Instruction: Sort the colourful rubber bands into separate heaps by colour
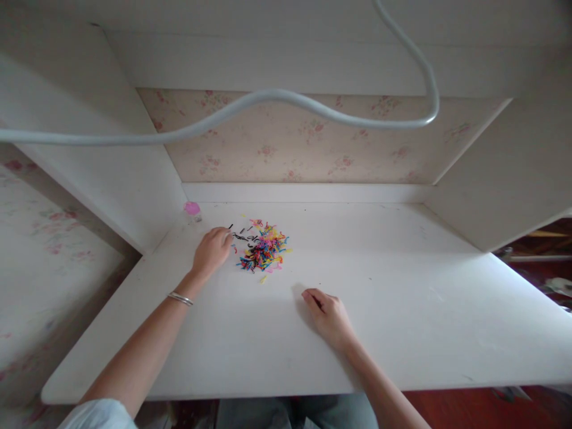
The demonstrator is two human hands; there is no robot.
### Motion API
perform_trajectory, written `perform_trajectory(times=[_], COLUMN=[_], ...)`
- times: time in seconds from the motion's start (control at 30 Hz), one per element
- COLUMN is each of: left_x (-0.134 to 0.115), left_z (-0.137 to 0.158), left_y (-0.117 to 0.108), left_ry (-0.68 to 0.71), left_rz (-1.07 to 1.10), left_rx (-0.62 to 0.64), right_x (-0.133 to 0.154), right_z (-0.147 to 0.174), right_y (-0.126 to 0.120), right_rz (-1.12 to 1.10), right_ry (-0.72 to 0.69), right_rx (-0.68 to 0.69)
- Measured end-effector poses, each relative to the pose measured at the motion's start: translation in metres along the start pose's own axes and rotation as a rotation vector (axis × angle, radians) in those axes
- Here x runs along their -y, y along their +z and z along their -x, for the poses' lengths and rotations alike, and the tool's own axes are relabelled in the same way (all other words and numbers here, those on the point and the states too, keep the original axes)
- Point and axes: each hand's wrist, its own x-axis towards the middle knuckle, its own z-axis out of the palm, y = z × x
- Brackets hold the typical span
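A loose pile of small, thin rubber bands [268, 245] in many colours lies on the white desk. Several black bands [243, 236] are scattered along the pile's left side. My left hand [213, 250], with silvery bangles at the wrist, reaches to these black bands, its fingers closed together at the tips. Whatever is between those fingertips is too small to make out. Nearer the front, to the right of the pile, my right hand [328, 313] rests on the desk with its fingers curled in. The inside of that hand is hidden.
A small clear container with a pink top [192, 208] stands at the desk's back left corner. White side panels and a floral back wall [290, 143] enclose the desk [424, 316]. A thick white cable [277, 95] crosses the upper view.
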Motion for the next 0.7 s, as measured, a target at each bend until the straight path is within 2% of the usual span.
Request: perform_trajectory(times=[0.13,0.3,0.43,0.57,0.7], left_x=[0.038,0.041,0.02,-0.016,-0.049], left_z=[0.003,0.006,0.003,0.012,0.021], left_y=[0.016,0.03,0.036,0.04,0.035], left_ry=[-0.061,-0.057,0.013,0.133,0.203], left_rz=[-0.05,-0.044,0.016,0.079,0.105], left_rx=[0.054,0.061,0.069,0.105,0.125], right_x=[0.0,-0.001,-0.002,-0.002,-0.002], right_z=[0.0,-0.001,-0.002,-0.001,0.001], right_y=[0.0,0.001,0.001,0.001,0.001], right_rz=[0.004,-0.002,-0.004,-0.008,0.008], right_ry=[0.001,-0.011,-0.024,-0.024,-0.019], right_rx=[-0.01,-0.016,-0.023,-0.032,-0.032])
